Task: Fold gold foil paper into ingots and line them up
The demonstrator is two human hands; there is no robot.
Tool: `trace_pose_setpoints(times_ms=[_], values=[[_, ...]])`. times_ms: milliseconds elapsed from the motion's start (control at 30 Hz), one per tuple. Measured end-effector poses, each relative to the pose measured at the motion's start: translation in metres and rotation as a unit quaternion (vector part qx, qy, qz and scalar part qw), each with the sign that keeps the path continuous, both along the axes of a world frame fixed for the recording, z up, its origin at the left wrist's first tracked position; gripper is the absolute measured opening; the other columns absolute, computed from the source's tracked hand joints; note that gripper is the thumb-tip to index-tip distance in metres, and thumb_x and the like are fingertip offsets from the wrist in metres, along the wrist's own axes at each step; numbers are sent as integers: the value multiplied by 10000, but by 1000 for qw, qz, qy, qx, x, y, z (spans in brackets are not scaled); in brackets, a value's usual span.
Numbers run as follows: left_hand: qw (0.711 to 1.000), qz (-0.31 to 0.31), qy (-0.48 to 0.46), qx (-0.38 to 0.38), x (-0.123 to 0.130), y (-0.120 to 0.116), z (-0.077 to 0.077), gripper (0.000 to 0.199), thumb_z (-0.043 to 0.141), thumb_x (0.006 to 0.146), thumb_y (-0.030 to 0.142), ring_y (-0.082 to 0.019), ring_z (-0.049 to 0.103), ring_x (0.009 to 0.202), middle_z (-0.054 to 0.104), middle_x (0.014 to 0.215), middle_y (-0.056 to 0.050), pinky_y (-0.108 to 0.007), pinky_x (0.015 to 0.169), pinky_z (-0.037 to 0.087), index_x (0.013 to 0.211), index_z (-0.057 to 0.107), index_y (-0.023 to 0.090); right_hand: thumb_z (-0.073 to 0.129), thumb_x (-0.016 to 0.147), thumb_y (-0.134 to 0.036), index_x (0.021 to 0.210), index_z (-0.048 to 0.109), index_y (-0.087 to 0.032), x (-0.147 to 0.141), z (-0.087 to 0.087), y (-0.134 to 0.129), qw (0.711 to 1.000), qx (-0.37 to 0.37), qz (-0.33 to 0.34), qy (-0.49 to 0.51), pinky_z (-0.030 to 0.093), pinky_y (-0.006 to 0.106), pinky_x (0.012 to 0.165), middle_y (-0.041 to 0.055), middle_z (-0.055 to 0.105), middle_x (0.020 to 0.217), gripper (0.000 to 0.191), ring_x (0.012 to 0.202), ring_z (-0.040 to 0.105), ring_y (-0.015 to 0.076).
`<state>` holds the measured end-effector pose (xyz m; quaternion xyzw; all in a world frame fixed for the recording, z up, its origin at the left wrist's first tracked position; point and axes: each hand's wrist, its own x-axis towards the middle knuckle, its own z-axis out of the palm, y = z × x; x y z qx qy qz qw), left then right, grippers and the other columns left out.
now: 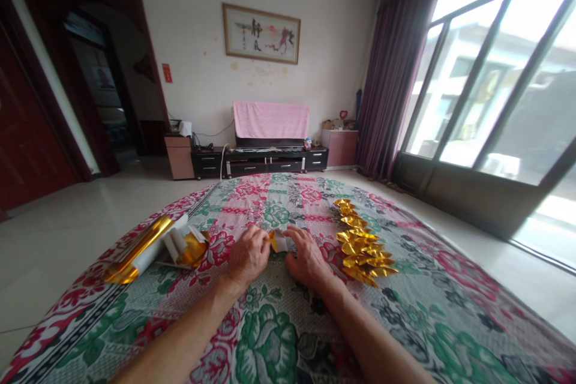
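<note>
A small piece of gold and white paper (281, 242) lies between my hands at the middle of the floral cloth. My left hand (250, 251) has its fingers closed on the paper's gold left end. At the paper's right side is my right hand (306, 255), its thumb and fingers apart and the fingertips close to the white part. Several folded gold paper pieces (360, 243) lie in an overlapping row to the right. On the left are a gold and white paper roll (146, 249) and curled gold and white sheets (186, 247).
The floral cloth (265, 336) covers a rounded surface under my forearms. Beyond it stand a low black cabinet (270, 165), a pink cloth (271, 120) over an object, and side cabinets. Large windows and a purple curtain (396, 60) are on the right, a doorway on the left.
</note>
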<state>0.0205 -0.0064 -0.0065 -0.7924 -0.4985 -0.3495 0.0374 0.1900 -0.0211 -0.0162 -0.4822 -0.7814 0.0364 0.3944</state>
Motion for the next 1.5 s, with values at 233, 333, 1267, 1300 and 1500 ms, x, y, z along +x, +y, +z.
trace_pose_setpoints(times_ms=[233, 333, 1267, 1300, 1500], values=[[997, -24, 53, -42, 2, -4, -2, 73, 539, 784, 247, -167, 554, 812, 570, 806, -34, -263, 746, 420, 780, 595, 201, 481, 693, -108, 1010, 619, -172, -1, -1, 1, 998, -29, -18, -59, 358, 397, 967, 103, 514, 1252, 351, 1131, 467, 234], [997, -38, 47, -48, 1, -2, -2, 89, 544, 786, 254, -175, 553, 848, 582, 838, -40, -272, 772, 419, 818, 609, 202, 482, 700, -99, 921, 656, -187, -2, 0, -2, 997, -17, -18, -67, 367, 394, 955, 88, 517, 1251, 294, 1121, 471, 227], [981, -175, 74, -39, -12, 13, -7, 234, 453, 829, 167, -168, 553, 914, 620, 938, -53, -290, 866, 438, 891, 677, 195, 482, 632, -37, 953, 609, -171, 1, 8, -6, 998, 4, 54, 26, 429, 315, 909, 91, 579, 1156, 370, 1041, 560, 186], [982, -173, 72, -37, -11, 13, -8, 231, 455, 827, 163, -167, 555, 906, 621, 927, -50, -290, 857, 441, 887, 676, 193, 479, 627, -32, 954, 599, -171, 1, 7, -5, 998, 5, 47, 34, 432, 319, 906, 94, 577, 1149, 375, 1045, 558, 188], [983, -176, 47, -19, -11, 16, -10, 233, 450, 816, 112, -155, 568, 857, 631, 874, -38, -277, 817, 454, 865, 668, 178, 476, 629, -20, 873, 570, -189, 2, 2, -1, 997, 20, 57, 38, 434, 299, 884, 68, 572, 1066, 311, 987, 557, 168]])
